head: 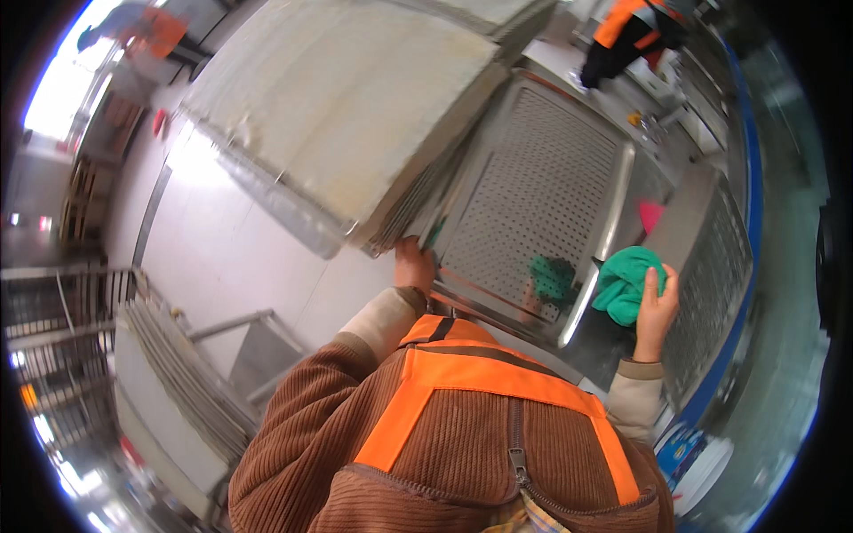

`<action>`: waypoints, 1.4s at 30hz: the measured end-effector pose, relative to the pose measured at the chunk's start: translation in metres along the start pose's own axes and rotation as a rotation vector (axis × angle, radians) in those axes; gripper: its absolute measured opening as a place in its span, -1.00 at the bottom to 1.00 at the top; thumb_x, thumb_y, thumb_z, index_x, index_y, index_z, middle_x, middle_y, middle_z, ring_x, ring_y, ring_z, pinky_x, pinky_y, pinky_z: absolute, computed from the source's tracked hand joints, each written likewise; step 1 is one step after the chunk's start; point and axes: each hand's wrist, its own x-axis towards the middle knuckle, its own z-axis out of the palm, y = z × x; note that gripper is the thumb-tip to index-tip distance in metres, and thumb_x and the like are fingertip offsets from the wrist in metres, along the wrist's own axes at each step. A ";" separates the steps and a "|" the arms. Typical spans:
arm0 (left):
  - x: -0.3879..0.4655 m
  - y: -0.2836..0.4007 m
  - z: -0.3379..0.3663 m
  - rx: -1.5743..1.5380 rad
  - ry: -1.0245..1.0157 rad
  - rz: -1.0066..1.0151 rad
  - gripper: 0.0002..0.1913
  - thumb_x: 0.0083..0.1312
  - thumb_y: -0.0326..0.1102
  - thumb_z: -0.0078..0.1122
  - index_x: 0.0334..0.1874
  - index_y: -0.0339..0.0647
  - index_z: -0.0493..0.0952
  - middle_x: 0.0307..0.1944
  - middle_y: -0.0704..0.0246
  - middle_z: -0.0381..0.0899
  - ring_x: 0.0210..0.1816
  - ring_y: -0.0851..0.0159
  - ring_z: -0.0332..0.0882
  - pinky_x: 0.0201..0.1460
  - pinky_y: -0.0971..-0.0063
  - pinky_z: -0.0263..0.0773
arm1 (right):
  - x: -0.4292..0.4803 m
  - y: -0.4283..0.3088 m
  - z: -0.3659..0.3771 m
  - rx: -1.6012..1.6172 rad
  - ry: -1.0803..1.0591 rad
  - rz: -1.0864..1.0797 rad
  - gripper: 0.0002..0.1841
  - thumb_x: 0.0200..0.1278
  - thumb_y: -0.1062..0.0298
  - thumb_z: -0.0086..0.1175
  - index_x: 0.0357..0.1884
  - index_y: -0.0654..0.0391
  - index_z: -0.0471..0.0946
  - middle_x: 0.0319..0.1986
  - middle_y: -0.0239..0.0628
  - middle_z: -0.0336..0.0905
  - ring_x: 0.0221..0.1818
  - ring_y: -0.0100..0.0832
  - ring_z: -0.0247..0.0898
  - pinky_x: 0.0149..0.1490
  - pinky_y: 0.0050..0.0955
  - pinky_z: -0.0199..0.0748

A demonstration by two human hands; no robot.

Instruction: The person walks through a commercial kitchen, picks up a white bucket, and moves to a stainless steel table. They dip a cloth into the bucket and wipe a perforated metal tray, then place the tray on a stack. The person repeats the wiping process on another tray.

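Note:
A perforated metal tray (533, 193) with a shiny raised rim lies before me. At its near left corner is my left hand (413, 264), fingers curled on the tray's edge, partly hidden, close to a stack of trays. My right hand (656, 303) grips a bunched green cloth (626, 283) above the tray's right side. The tray's surface mirrors the cloth and hand. A small bit of green shows beside my left fingers; I cannot tell what it is.
The tall stack of trays (346, 100) rises at front left. More panels (180, 373) stand on edge at lower left. To the right are another metal tray (710, 286), a pink item (650, 216) and a white bucket (706, 470). Two people (630, 33) in orange work farther off.

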 end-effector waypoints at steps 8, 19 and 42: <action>-0.063 -0.058 -0.064 -0.069 0.114 0.038 -0.49 0.15 -0.37 0.25 0.16 -0.25 0.34 0.12 0.04 0.32 0.15 -0.10 0.30 0.22 0.21 0.27 | -0.020 0.004 0.122 -0.602 -0.386 -0.382 -0.54 0.31 0.15 0.08 0.18 0.16 0.41 0.16 0.07 0.35 0.20 0.00 0.29 0.23 -0.24 0.26; 0.001 -0.264 -0.250 -0.143 0.560 -0.475 -0.65 0.29 -0.22 0.14 0.02 -0.31 0.47 -0.20 0.15 0.61 -0.17 0.20 0.59 -0.08 0.36 0.49 | -0.055 -0.128 0.286 1.032 -0.736 0.826 -0.37 0.46 -0.08 -0.19 0.35 0.23 0.20 0.25 -0.11 0.29 0.30 -0.17 0.19 0.32 -0.21 0.16; 0.464 -0.352 -0.401 -0.688 -0.135 -0.687 -0.07 0.26 0.50 -0.38 0.42 -0.16 0.17 0.42 0.17 0.14 0.41 0.01 0.06 0.39 -0.03 -0.06 | -0.092 -0.185 0.309 1.167 -0.113 1.135 -0.43 0.43 -0.05 -0.19 0.33 0.09 0.26 0.28 -0.26 0.29 0.34 -0.22 0.14 0.36 -0.16 0.09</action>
